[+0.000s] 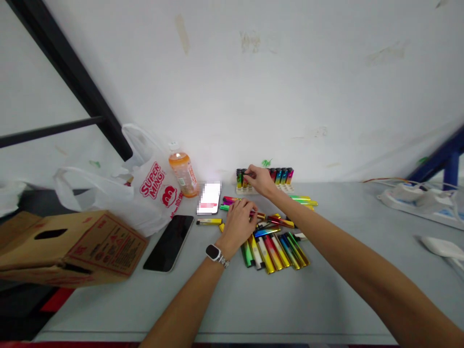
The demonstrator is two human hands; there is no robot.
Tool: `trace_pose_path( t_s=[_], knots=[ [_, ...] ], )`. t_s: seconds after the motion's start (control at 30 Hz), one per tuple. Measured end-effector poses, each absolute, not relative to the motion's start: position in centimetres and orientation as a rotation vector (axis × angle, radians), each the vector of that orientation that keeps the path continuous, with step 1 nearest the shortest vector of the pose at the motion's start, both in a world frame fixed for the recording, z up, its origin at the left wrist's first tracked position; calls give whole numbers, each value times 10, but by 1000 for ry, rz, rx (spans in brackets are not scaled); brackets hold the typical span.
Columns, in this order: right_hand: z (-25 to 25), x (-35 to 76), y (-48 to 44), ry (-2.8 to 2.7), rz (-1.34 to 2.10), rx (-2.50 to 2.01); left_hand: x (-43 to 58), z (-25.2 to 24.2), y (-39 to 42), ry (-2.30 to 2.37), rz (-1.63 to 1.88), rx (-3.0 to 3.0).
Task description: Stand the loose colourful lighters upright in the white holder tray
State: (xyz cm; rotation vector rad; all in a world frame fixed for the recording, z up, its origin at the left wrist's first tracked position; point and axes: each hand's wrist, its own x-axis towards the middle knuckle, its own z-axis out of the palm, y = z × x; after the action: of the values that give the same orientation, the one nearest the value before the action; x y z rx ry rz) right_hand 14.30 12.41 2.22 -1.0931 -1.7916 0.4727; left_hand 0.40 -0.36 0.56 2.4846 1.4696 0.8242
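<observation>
Several shiny, multicoloured lighters (pixel 283 176) stand upright in a white rack (pixel 288 189) close to the wall. My right hand (pixel 261 180) reaches over the rack's left part, its thumb and fingers pinched at the top of a lighter (pixel 245 182). That hand hides the middle of the row. Below it, my left hand (pixel 239 218), with a watch on the wrist, curls its fingers around a reddish lighter (pixel 258 214) above the pile. Loose lighters (pixel 279 251) lie in front of the rack, several of them side by side. A lone yellow lighter (pixel 209 222) lies left of my left hand.
A phone with a lit screen (pixel 209 197) and a dark phone (pixel 169 243) lie to the left. Behind them stand an orange drink bottle (pixel 183 171), a white plastic bag (pixel 145 198) and a cardboard box (pixel 105 246). At right are a power strip (pixel 424 203) and a white plug (pixel 442 246).
</observation>
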Motion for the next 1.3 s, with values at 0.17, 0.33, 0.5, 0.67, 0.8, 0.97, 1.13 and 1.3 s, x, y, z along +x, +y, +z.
trace_pose_path(
  t_s=[0.17, 0.33, 0.5, 0.67, 0.8, 0.97, 1.13, 1.3],
  knots=[
    [29, 146, 132, -1871, 408, -1131, 1, 5, -1, 1461, 767, 2494],
    [33, 151, 132, -2022, 295, -1184, 1, 7, -1, 1445, 735, 2502],
    [29, 152, 117, -2053, 53, -1319, 1, 9, -1, 1451, 708, 2495],
    [31, 160, 82, -2151, 66, -1337, 0, 8, -1, 1459, 680, 2500],
    [37, 183, 38, -2290, 233, -1374, 2, 9, -3, 1449, 662, 2536],
    [38, 213, -14, -2443, 285, -1495, 8, 7, -5, 1442, 680, 2544],
    [32, 220, -26, -2430, 222, -1595, 12, 4, -4, 1428, 725, 2538],
    [29, 220, -10, -2291, 215, -1480, 11, 6, -5, 1431, 719, 2510]
  ],
)
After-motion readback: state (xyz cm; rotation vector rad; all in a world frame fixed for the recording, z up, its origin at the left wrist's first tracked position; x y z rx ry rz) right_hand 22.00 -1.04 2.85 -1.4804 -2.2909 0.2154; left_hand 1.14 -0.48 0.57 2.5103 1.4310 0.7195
